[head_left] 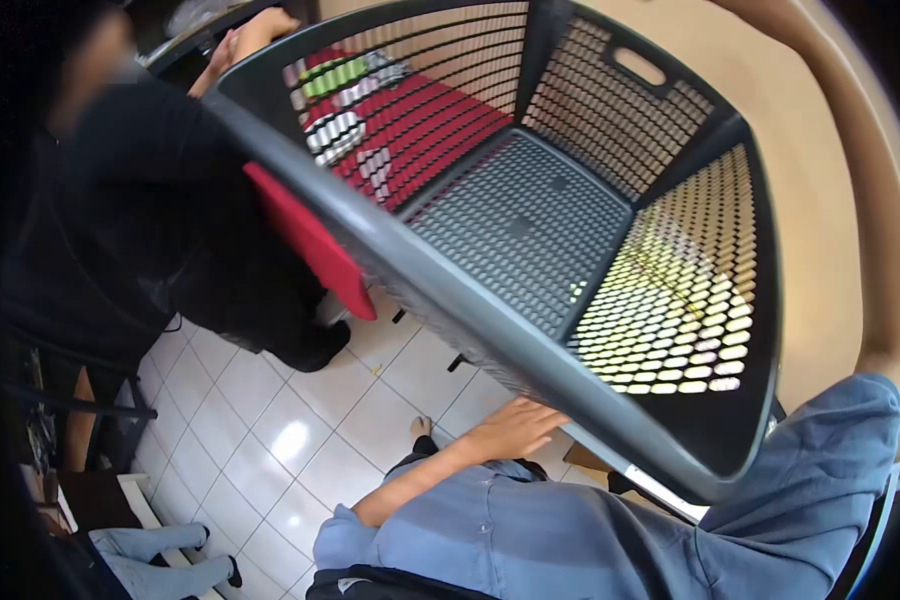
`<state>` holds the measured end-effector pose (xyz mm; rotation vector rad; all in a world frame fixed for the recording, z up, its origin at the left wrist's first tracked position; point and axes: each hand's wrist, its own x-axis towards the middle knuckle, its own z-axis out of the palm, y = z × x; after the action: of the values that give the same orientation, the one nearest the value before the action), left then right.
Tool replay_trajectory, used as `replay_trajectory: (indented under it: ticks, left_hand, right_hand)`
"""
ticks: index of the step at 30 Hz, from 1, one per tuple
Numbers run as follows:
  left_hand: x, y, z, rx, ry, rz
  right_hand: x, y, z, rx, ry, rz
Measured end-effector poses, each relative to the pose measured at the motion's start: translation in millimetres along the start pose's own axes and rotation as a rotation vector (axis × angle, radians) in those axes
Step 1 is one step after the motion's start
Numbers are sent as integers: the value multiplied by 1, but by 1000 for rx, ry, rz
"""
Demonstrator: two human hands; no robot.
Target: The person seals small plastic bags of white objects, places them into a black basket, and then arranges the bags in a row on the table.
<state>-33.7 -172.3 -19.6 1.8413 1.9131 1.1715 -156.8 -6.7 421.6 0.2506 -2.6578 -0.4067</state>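
Observation:
A large dark grey plastic laundry basket [517, 226] with slotted walls fills the upper middle, tilted so that its inside faces me. My left hand [515, 430] is at the outside of its near wall, just below the thick rim, fingers stretched out and lying flat. Along the right edge of the view my right arm reaches up past the basket; the right hand itself is out of view. Another person's hand [260, 35] is at the far left corner of the basket rim.
A person in black [160, 210] stands close at the left. Behind the slats lies a red surface [460, 112] bearing green and white things. White floor tiles [290, 440] show below. Lower left, a person's legs in light jeans [165, 560] appear near dark furniture.

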Motion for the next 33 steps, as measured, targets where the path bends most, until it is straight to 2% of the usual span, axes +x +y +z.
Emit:
replay_trajectory:
  ticks: [1,2,5,7,9,11,13,15,16,19,20,23,25,27,29,33]
  left_hand:
    - [3,-3,10,131,-32,4]
    - [10,2,12,136,-39,21]
    - [29,27,8,11,128,25]
    - [47,47,4,-88,229,31]
    - [66,59,12,-205,327,27]
    - [98,68,20,-342,327,-21]
    - [140,69,32,-392,341,-4]
    - [184,71,52,-574,332,-40]
    - [202,73,62,-580,251,-83]
    - [244,75,93,-683,49,-172]
    - [250,73,102,-687,35,-161]
    - [260,68,116,-805,32,-170]
    - [260,66,119,-922,169,-214]
    - [260,67,118,-911,211,-184]
    - [259,70,116,-896,253,-155]
    - [258,93,98,-884,291,-91]
  right_hand:
    - [-11,32,-8,-163,7,108]
    - [-33,71,-11,-174,13,123]
    - [-124,173,5,13,213,12]
    - [-195,153,21,-47,-13,164]
    - [-261,111,43,180,-61,275]
    - [-324,93,74,518,-190,462]
    - [-385,77,111,670,-134,483]
    - [-428,52,140,772,-5,641]
    - [-445,40,150,835,19,724]
    - [-475,26,179,984,122,914]
    - [-480,26,185,1072,194,1008]
    - [-487,27,193,1145,312,1043]
    - [-486,25,197,1228,397,1082]
    - [-483,26,205,1490,528,1089]
    - [-479,23,206,1485,542,1089]
    - [-466,16,197,1457,698,1053]
